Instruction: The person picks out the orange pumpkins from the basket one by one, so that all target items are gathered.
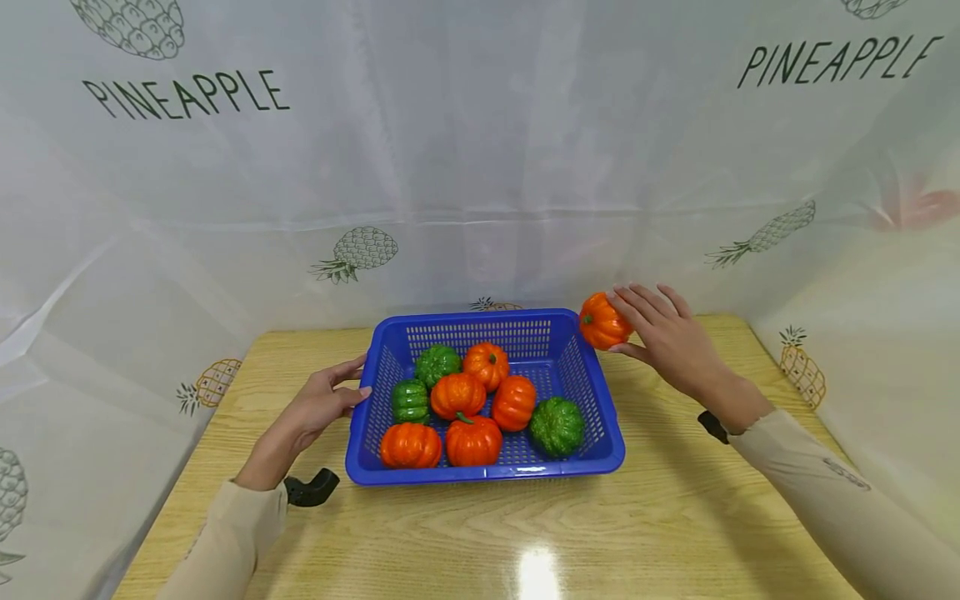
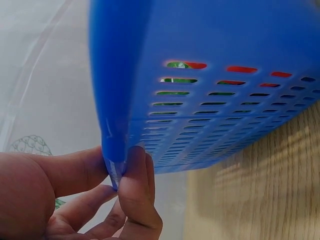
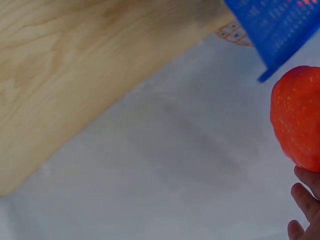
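Observation:
A blue basket (image 1: 487, 475) holds several orange and green pumpkins, among them a green one (image 1: 557, 427) at its right. My left hand (image 1: 318, 408) pinches the basket's left rim; in the left wrist view the thumb and fingers of this hand (image 2: 107, 200) are on either side of the rim (image 2: 117, 100). My right hand (image 1: 675, 342) holds an orange pumpkin (image 1: 604, 322) at the basket's back right corner, above rim height. In the right wrist view, fingertips (image 3: 306, 200) touch the lower side of the pumpkin (image 3: 299, 117), partly cut off by the frame.
The basket is on a light wooden table (image 1: 450, 542). Behind and beside the table hangs a pale sheet (image 1: 480, 167) printed with pineapples. A black wrist device (image 1: 311, 488) shows at the left wrist, another (image 1: 712, 426) at the right.

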The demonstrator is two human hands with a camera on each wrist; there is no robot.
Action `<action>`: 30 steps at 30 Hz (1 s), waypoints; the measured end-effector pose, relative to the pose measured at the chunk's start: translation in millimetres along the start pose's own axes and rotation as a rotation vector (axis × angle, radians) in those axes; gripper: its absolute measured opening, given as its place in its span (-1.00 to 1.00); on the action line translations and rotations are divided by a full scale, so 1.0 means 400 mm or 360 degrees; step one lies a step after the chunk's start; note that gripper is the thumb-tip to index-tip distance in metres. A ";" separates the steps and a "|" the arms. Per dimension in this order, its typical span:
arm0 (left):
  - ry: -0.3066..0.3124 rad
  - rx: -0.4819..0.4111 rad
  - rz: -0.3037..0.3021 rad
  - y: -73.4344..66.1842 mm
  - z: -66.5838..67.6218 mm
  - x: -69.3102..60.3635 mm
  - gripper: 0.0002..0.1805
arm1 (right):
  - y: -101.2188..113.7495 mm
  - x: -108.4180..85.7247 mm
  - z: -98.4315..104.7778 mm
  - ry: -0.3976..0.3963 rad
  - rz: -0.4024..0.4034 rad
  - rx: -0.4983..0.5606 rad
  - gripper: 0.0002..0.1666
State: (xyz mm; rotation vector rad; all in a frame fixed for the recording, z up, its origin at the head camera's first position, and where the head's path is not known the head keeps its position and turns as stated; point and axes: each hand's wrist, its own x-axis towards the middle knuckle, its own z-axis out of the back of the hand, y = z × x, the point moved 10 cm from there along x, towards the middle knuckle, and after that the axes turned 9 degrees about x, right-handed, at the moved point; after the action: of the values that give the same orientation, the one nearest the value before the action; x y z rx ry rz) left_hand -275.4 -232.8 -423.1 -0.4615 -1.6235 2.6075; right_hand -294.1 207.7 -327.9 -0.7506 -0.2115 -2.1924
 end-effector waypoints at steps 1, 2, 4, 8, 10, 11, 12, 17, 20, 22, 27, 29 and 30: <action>-0.0006 -0.0002 0.0001 0.001 0.001 0.000 -0.24 | -0.008 -0.007 -0.001 0.0001 -0.0021 0.0002 0.03; -0.0011 -0.0006 0.0005 0.002 0.002 0.000 -0.24 | -0.015 -0.015 -0.002 -0.0001 -0.0038 0.0003 0.04; -0.0024 -0.0012 0.0012 0.004 0.005 -0.001 -0.24 | -0.028 -0.030 -0.006 -0.0006 -0.0069 0.0011 0.04; -0.0051 -0.0010 0.0035 0.009 0.010 -0.004 -0.24 | -0.054 -0.058 -0.018 0.0011 -0.0134 0.0011 0.05; -0.0061 -0.0006 0.0044 0.010 0.012 -0.004 -0.24 | -0.067 -0.071 -0.027 0.0036 -0.0173 0.0011 0.06; -0.0066 -0.0004 0.0049 0.011 0.013 -0.004 -0.25 | -0.073 -0.076 -0.031 0.0048 -0.0192 0.0012 0.06; -0.0068 -0.0004 0.0053 0.012 0.013 -0.004 -0.25 | -0.080 -0.083 -0.037 0.0058 -0.0209 0.0011 0.06; -0.0059 0.0009 0.0067 0.016 0.014 -0.005 -0.27 | -0.100 -0.103 -0.054 0.0082 -0.0260 0.0013 0.08; -0.0047 0.0015 0.0067 0.017 0.015 -0.005 -0.28 | -0.108 -0.113 -0.065 0.0098 -0.0285 0.0024 0.06; -0.0044 0.0011 0.0071 0.018 0.014 -0.004 -0.28 | -0.116 -0.121 -0.076 0.0128 -0.0313 0.0027 -0.03; -0.0051 0.0009 0.0078 0.021 0.016 -0.004 -0.28 | -0.129 -0.138 -0.106 0.0208 -0.0377 0.0032 -0.11; -0.0054 0.0006 0.0078 0.022 0.018 -0.004 -0.28 | -0.133 -0.141 -0.115 0.0217 -0.0394 0.0040 -0.07; -0.0054 0.0003 0.0078 0.022 0.018 -0.004 -0.27 | -0.136 -0.143 -0.119 0.0219 -0.0399 0.0042 -0.07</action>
State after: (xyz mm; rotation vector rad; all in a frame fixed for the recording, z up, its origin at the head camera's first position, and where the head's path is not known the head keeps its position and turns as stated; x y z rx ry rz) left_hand -274.9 -243.5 -427.4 -0.4654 -1.6401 2.6664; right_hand -325.9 262.6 -394.8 -0.5812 -0.2766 -2.4632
